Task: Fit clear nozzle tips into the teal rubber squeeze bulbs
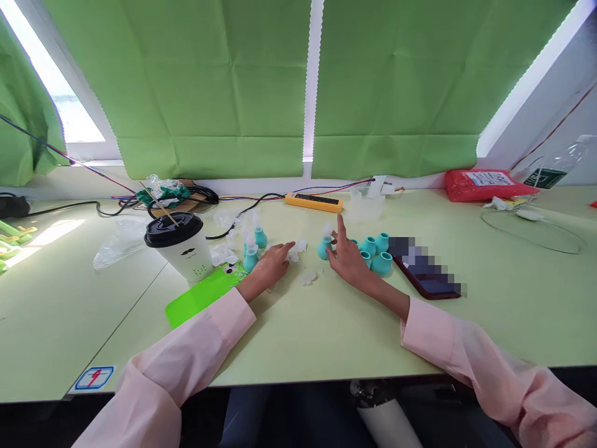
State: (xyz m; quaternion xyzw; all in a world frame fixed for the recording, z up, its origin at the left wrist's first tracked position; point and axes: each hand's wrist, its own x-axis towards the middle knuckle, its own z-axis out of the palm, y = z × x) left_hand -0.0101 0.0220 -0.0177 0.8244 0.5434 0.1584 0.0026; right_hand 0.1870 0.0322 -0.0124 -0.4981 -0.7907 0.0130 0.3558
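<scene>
Over the middle of the table, my left hand (274, 266) stretches its index finger to a small heap of white, thin, petal-like pieces (298, 247). Its fingers are apart, and no held thing shows. My right hand (349, 258) has its thumb and a bent finger at the side of a small teal vase (323, 249), its index finger raised. Something white and wispy stands in that vase's mouth. Several teal vases (382, 264) stand right of my right hand, partly behind it. Left of my left hand are more teal vases (260, 237) with white tufts.
A lidded paper cup (189, 258) and a lime green phone (200, 300) are at left. A dark phone (431, 277) lies at right. Behind are an orange power strip (313, 201), cables, clear plastic (119, 246) and a red package (485, 185). More white pieces (308, 278) lie between my hands.
</scene>
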